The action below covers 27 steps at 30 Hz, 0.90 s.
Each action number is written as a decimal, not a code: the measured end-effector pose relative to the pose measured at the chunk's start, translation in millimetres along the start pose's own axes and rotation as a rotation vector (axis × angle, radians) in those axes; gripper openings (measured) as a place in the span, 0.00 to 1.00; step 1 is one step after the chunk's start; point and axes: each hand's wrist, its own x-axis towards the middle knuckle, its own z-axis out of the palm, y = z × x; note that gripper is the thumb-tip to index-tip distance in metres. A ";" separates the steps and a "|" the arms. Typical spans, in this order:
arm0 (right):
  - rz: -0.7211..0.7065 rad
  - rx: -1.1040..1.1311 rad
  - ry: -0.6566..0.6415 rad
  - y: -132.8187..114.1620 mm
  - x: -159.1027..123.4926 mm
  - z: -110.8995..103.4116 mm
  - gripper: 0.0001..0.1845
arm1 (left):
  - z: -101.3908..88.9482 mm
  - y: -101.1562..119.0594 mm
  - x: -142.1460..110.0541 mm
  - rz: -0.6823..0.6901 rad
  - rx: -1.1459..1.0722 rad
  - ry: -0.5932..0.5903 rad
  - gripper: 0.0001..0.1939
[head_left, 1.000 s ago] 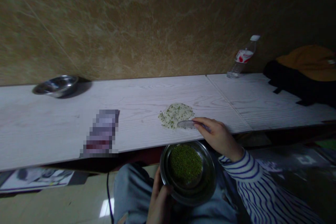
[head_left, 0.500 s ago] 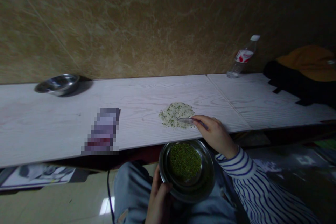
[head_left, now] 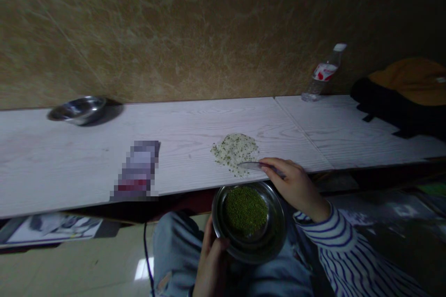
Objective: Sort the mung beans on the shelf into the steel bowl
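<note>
A low pile of white grains that look like rice, mixed with green beans (head_left: 234, 148), lies on the white wood-grain table (head_left: 181, 167). At the pile's near right edge, my right hand (head_left: 291, 185) pinches a metal spoon (head_left: 248, 165), its bowl end low over the grains. Below the table's front edge, above my lap, is a steel bowl (head_left: 277, 241) holding many small green beans (head_left: 245, 211). My left hand (head_left: 214, 255) grips this bowl at its left rim, the thumb over the edge.
Another steel bowl (head_left: 78, 110) stands at the back left. A pixelated flat object (head_left: 137, 171) lies nearer the front. Toward the back right stand a water bottle (head_left: 322, 74) and a dark item with an orange-brown top (head_left: 411, 83). A cable (head_left: 147, 255) hangs below.
My right hand and the spoon have moved toward me and slightly right. Some grains at the pile's near edge have shifted toward the table's front edge. My left hand still holds the bowl.
</note>
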 end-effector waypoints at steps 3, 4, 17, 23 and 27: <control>-0.012 -0.011 -0.031 0.2 -2.0 -3.5 0.10 | 0.2 2.4 0.1 -0.036 -0.010 -0.005 0.38; -0.022 -0.012 -0.047 -0.3 -2.6 -4.3 0.10 | 0.0 2.7 0.2 -0.039 -0.013 -0.008 0.38; -0.011 -0.011 -0.062 2.3 -0.2 1.4 0.11 | 0.5 0.0 -0.1 -0.020 0.035 0.007 0.38; 0.031 0.000 -0.069 -1.6 -9.2 -5.4 0.10 | 1.5 -0.1 0.0 -0.024 0.059 0.026 0.39; 0.016 -0.006 -0.097 -5.7 -11.0 -2.5 0.11 | 1.3 0.0 -0.5 -0.030 0.078 -0.007 0.38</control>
